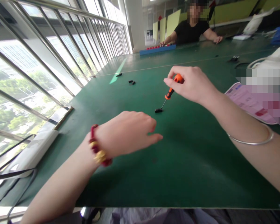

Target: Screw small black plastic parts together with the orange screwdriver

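My right hand (pixel 189 82) grips a screwdriver (pixel 170 93) by the top of its orange and black handle, with thumb and fingers closed round it. The thin shaft slants down to the left, and its tip meets or comes very near a small black part (pixel 158 110) lying on the green tabletop. Nearer to me, my left hand (pixel 128 133) hovers over the table, back of the hand up. Its thumb stands apart from the bent fingers, and nothing shows between them. The undersides of those fingers are hidden.
Several small black pieces (pixel 132 82) lie farther back on the left. A white power strip (pixel 37 152) with cables runs along the left edge by the metal railing (pixel 60 28). At right lies a pink sheet (pixel 252 102). Across the table sits a person (pixel 189 32) beside a blue tray (pixel 157 50).
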Demonstrator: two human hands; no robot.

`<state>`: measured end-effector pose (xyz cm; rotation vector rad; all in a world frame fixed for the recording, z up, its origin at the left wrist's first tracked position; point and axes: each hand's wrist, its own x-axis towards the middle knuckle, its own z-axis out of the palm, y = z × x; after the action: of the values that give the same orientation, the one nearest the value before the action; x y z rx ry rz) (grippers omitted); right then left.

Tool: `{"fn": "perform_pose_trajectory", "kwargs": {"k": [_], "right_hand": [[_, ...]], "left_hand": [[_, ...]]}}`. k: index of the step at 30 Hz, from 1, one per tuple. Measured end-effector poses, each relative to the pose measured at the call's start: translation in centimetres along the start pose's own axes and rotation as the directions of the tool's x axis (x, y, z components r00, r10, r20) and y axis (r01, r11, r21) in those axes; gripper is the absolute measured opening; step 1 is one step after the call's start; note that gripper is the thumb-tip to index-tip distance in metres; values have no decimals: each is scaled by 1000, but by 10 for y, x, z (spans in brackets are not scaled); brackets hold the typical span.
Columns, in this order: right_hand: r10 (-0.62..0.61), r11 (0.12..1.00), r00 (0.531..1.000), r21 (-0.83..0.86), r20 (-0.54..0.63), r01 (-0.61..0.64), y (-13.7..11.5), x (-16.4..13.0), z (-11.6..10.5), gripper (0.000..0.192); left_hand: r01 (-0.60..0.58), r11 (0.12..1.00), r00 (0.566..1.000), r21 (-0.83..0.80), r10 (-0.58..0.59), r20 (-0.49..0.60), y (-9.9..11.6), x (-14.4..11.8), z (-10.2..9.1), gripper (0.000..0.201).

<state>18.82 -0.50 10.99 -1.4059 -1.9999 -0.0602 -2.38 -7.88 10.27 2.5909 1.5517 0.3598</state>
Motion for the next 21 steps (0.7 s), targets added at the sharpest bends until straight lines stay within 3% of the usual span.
{"fn": "perform_pose_trajectory", "kwargs": {"k": [1, 3, 8, 11, 16, 21], "right_hand": [[3, 1000, 1000, -1, -1, -3, 0, 0, 0, 22], [5, 1000, 1000, 9, -9, -5, 0, 0, 0, 20], [-3, 1000, 1000, 18, -19, 3, -1, 0, 0, 20], [5, 1000, 1000, 9, -4, -5, -1, 0, 0, 23], [4, 999, 1000, 33, -10, -3, -2, -1, 1, 19], [-7, 1000, 1000, 19, -13, 7, -2, -1, 2, 22]], "left_hand": [[-36, 996, 994, 79, 28, 104, -2, 16, 3, 32], [-21, 988, 989, 152, -2, 150, -8, 45, 17, 25], [1, 998, 999, -68, -4, -37, -37, 80, 75, 55], [-46, 981, 993, -191, 25, -114, -48, 82, 97, 49], [-60, 939, 989, -339, 11, -146, -51, 84, 104, 28], [-58, 923, 987, -379, -5, -163, -51, 85, 104, 19]]}}
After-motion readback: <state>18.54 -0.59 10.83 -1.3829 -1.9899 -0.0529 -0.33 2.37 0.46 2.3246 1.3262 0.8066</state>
